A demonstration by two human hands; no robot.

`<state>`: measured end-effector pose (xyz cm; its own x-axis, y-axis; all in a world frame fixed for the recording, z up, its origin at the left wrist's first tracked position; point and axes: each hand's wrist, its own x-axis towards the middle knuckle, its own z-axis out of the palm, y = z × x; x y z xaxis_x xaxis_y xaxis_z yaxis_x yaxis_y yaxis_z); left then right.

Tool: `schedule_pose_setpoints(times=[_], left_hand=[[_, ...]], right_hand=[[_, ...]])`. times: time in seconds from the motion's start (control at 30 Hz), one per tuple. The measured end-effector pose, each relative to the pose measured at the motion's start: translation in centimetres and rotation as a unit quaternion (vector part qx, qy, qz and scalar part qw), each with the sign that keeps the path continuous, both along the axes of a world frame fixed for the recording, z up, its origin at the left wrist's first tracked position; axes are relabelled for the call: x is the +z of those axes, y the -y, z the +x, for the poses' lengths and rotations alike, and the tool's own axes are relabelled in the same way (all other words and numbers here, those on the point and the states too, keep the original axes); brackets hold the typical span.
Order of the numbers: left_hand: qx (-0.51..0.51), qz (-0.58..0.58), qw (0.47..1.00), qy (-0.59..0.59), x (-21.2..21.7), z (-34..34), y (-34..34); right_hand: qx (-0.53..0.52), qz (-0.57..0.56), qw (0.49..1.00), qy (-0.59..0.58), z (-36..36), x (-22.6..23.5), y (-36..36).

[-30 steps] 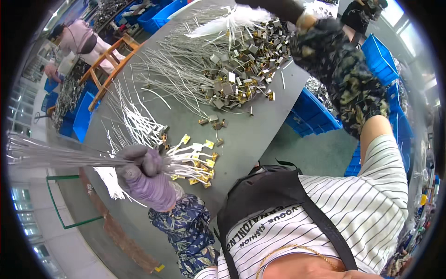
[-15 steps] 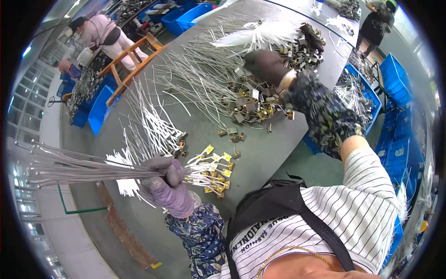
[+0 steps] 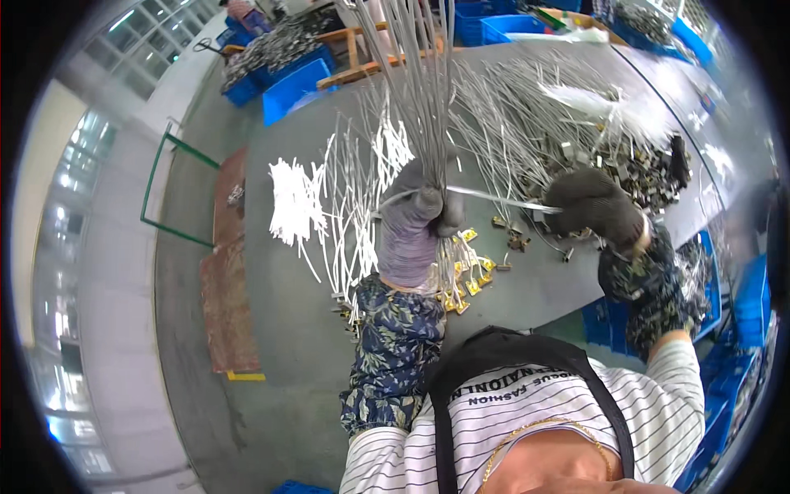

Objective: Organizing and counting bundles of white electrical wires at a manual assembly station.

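My left hand [image 3: 414, 218], in a purple-grey glove, is closed around a bundle of grey wires [image 3: 421, 99] that stands upright and fans out at the top. Below the fist hang the wires' white ends with yellow connectors [image 3: 465, 286]. A thin whitish strip [image 3: 502, 199] stretches taut from the bundle at my left hand to my right hand [image 3: 594, 206], which is closed on its other end in a dark glove. Part of a similar strip shows on the left side of the fist. Small dark metal pieces [image 3: 514, 235] lie between the hands.
White-ended wires [image 3: 362, 210] and a white bundle [image 3: 294, 202] lie left on the grey table [image 3: 284, 305]. Loose grey wires [image 3: 494, 115], a heap of metal connectors [image 3: 650, 173] and white strips [image 3: 638, 115] lie right. Blue bins [image 3: 296, 89] stand behind.
My left hand has turned the wire bundle from pointing left to upright. My right hand has left the connector heap, come nearer and now pulls a whitish strip. The view has swung left.
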<state>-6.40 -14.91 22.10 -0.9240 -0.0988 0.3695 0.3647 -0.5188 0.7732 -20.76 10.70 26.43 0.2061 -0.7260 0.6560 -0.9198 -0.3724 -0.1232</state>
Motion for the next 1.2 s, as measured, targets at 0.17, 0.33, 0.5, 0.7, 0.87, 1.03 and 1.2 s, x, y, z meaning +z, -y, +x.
schedule_pose_setpoints(times=[0.17,0.33,0.5,0.7,0.87,1.03,1.2], left_hand=[[0.208,-0.014,0.974,0.092,2.0,0.6,-3.2],[0.230,0.087,0.967,0.067,-4.9,-3.0,-5.1],[-0.140,0.138,0.968,-0.158,-5.1,-2.3,-1.7],[0.189,0.005,0.981,0.035,2.5,2.9,-4.7],[0.070,-0.017,0.989,0.132,3.3,3.6,-7.1],[0.113,0.003,0.987,0.117,2.1,3.6,-5.2],[0.145,0.027,0.983,0.112,1.5,2.2,-5.4]], right_hand=[[0.082,0.120,0.854,0.499,2.9,1.8,-1.4],[0.109,0.124,0.955,0.248,9.0,5.6,4.9],[0.181,0.115,0.973,-0.091,11.4,7.1,8.4],[-0.107,0.115,0.871,0.467,5.3,3.8,7.2],[0.037,0.143,0.907,0.395,4.0,0.5,10.4],[-0.042,0.036,0.914,0.402,3.1,0.2,7.4],[-0.031,-0.155,0.962,0.222,6.2,0.6,6.2]])
